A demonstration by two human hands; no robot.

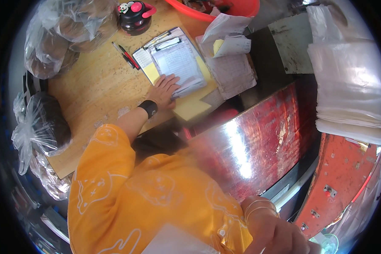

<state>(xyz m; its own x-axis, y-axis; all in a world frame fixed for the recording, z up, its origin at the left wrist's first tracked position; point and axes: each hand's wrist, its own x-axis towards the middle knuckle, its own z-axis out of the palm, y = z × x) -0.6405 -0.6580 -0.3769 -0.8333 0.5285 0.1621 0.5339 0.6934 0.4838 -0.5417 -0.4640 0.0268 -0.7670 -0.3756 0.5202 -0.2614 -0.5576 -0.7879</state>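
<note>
My left hand (164, 89) lies palm down with fingers stretched out on the lower left corner of a clipboard (175, 63) holding a lined sheet. A black band is on that wrist. Underneath lie another clipboard and yellow paper (191, 108). My right hand (277, 235) is close and blurred at the bottom edge, bracelets on its wrist. Its fingers look curled, but the tips are cut off, so what they hold, if anything, is hidden. A pale, blurred sheet-like thing (178, 242) shows at the bottom, left of that hand.
Pens (128, 57) lie left of the clipboards; worn papers (230, 72) lie to their right. A dark pot-shaped container (135, 19), red basin (216, 17) and bagged goods (72, 34) stand at the back. White plastic sheets (349, 84) are stacked right, beyond a red panel (258, 139).
</note>
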